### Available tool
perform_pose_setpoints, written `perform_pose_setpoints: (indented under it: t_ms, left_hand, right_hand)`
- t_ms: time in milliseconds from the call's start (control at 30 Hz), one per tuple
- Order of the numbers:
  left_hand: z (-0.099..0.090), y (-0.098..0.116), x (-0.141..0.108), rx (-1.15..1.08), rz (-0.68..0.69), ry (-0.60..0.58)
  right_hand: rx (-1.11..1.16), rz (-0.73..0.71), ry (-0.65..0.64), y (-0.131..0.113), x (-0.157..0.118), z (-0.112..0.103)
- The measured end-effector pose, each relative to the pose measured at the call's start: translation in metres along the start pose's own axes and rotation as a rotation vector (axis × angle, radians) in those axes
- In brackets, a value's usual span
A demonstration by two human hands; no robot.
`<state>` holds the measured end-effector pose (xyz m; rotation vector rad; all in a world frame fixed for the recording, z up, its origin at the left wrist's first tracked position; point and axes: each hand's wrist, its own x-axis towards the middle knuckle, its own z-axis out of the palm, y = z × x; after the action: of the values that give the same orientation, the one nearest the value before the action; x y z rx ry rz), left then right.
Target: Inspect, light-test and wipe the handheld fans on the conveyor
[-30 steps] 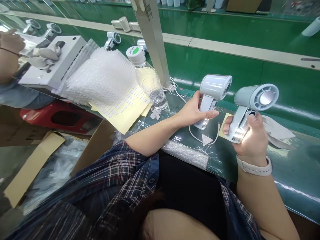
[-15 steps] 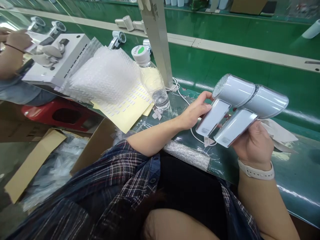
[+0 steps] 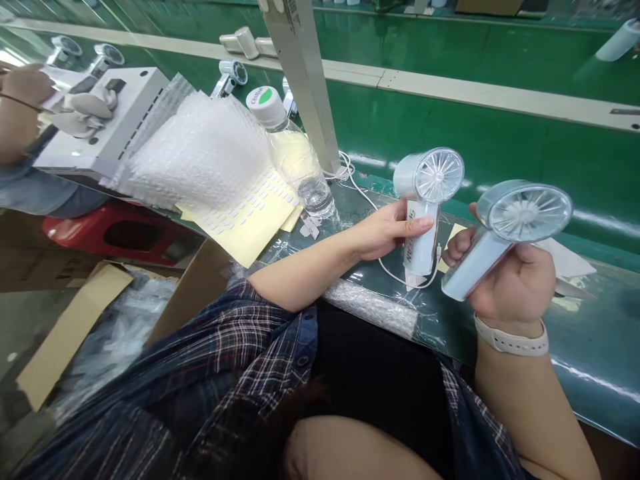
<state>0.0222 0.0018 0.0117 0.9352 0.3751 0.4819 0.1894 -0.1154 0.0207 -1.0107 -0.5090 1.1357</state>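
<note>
In my left hand (image 3: 393,230) is a pale blue handheld fan (image 3: 423,240), held upright by its handle, with dark lettering on the handle's side. Its round ribbed grille is turned toward me. My right hand (image 3: 517,287), with a white watch strap at the wrist, grips the handle of a second handheld fan (image 3: 475,267). That one leans to the right, its grille facing up and toward me. The two fans are apart, both above the bench. A thin white cable (image 3: 383,263) lies on the bench below my left hand.
A water bottle (image 3: 313,187), label sheets (image 3: 245,233) and bubble-wrap sheets (image 3: 200,147) are left of my arm. Beyond stand a metal post (image 3: 305,87) and a green conveyor belt (image 3: 480,127) carrying more fans. A co-worker's hand (image 3: 27,87) is at far left, above a white box (image 3: 135,100).
Both fans have been turned so their grilles face me instead of their smooth backs. They were side by side touching and are now separated, one in each hand.
</note>
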Motion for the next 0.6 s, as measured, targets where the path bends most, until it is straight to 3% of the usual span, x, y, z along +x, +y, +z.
perform_pose_setpoints:
  t_ms: [333, 600]
  left_hand:
    - [-0.0050, -0.0044, 0.0047, -0.043, -0.090, -0.007]
    - [-0.0078, -0.0046, 0.0041, 0.077, -0.010, -0.036]
  right_hand:
    - [0.071, -0.029, 0.034, -0.0022, -0.0008, -0.0007]
    - [0.025, -0.103, 0.092, -0.0010, 0.0011, -0.0048]
